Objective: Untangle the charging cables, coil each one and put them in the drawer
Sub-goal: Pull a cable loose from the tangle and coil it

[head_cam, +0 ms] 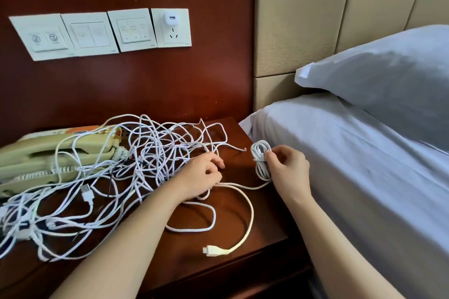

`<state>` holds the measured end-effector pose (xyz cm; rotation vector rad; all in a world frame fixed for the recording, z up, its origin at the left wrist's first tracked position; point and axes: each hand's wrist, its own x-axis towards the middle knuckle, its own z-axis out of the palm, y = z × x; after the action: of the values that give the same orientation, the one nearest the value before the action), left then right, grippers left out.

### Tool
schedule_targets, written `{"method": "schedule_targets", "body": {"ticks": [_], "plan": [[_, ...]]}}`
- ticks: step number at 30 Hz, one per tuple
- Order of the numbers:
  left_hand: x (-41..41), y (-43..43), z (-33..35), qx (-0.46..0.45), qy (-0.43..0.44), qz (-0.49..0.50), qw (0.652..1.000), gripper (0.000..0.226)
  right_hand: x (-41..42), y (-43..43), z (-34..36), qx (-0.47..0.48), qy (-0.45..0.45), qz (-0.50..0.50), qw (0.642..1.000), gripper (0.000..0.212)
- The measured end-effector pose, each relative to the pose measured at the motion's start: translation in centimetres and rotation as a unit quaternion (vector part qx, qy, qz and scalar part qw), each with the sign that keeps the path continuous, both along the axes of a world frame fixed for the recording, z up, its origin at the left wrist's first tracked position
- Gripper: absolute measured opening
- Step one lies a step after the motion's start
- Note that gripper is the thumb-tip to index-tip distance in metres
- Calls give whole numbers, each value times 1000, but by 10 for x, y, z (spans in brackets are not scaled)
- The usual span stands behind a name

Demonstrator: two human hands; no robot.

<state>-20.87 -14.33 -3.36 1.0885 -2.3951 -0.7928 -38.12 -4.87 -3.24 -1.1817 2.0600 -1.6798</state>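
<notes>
A big tangle of white charging cables [150, 153] sprawls over the dark wooden nightstand [262, 230]. My right hand [289, 167] pinches a small coil of white cable [261, 160] near the nightstand's right edge. The free tail of that cable runs from the coil leftward to my left hand [201, 177], whose curled fingers hold it, then loops down to a white plug end [213, 250] lying near the front edge. Another USB plug [87, 193] lies in the tangle at the left. No drawer shows in view.
A beige telephone [48, 155] sits at the back left under part of the tangle. Wall switches and a socket with a white USB charger [171, 20] are above. The bed with a pillow [376, 85] borders the nightstand on the right.
</notes>
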Motion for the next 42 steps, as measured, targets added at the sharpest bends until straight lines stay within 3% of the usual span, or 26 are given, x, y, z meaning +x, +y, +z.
{"method": "schedule_targets", "body": {"ticks": [4,7,11,14,17,20,22,23,26,28,32,38,42], "plan": [[3,-1,6,56,58,32,996,30,2,-4,2,12,2,-11,1000,21],[5,-2,4,53,62,36,996,26,0,-2,6,46,17,-14,999,20],[5,-10,-6,-92,47,116,988,27,5,5,17,119,1,68,991,20],[6,-9,-11,-141,64,151,976,31,14,4,17,138,-21,117,983,22],[6,-5,-10,-163,33,158,973,43,18,-3,12,123,-8,88,988,20],[1,-4,-8,-203,-45,157,965,27,17,-11,7,129,98,-12,987,16],[-5,-3,-1,-241,-103,141,955,5,15,-18,4,123,96,-32,987,17],[-8,-3,1,-254,-120,133,950,13,13,-23,3,119,90,-34,988,17],[-16,2,0,-202,-113,131,964,34,9,-35,2,122,100,-29,987,17],[-18,5,-4,-160,-59,159,972,31,7,-43,1,130,110,-21,985,18],[-16,2,-17,-210,-9,174,962,23,7,-55,2,140,117,-4,983,18],[-16,-3,-19,-212,-12,161,964,24,8,-56,1,128,140,-6,982,22],[-15,0,-11,-144,-14,147,978,26,8,-54,-6,79,121,-7,990,23]]}}
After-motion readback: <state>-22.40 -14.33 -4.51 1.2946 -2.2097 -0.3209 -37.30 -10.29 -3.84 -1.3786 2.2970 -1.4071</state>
